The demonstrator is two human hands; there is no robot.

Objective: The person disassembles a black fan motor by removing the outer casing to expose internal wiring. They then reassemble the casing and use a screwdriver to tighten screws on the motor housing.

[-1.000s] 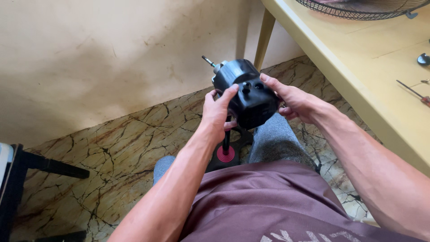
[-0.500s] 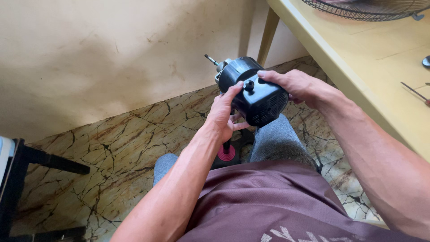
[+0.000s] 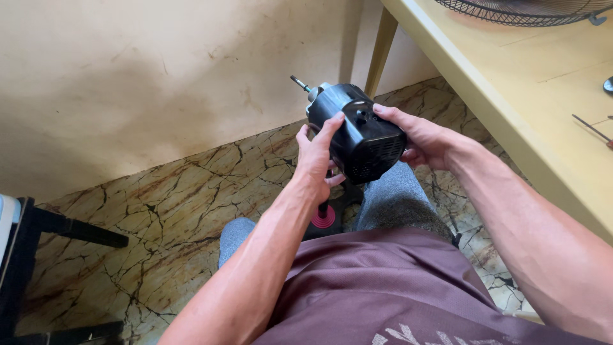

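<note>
A black fan motor housing (image 3: 361, 134) with a vented back and a metal shaft (image 3: 300, 84) pointing up-left is held above my knees. My left hand (image 3: 317, 153) grips its left side, fingers over the casing. On the right side, my right hand (image 3: 424, 137) clasps it, fingers reaching over the top. Below the housing a black stem runs down to a pink and black base (image 3: 325, 218) on the floor between my legs.
A yellow wooden table (image 3: 511, 96) stands at the right, carrying a black wire fan grille (image 3: 530, 9) and a thin metal tool (image 3: 590, 130). A marbled floor (image 3: 159, 211) meets a beige wall. A dark chair frame (image 3: 38, 249) sits at the left edge.
Both hands have turned the motor housing, so its vented back now faces the camera. The hands shifted slightly around the casing.
</note>
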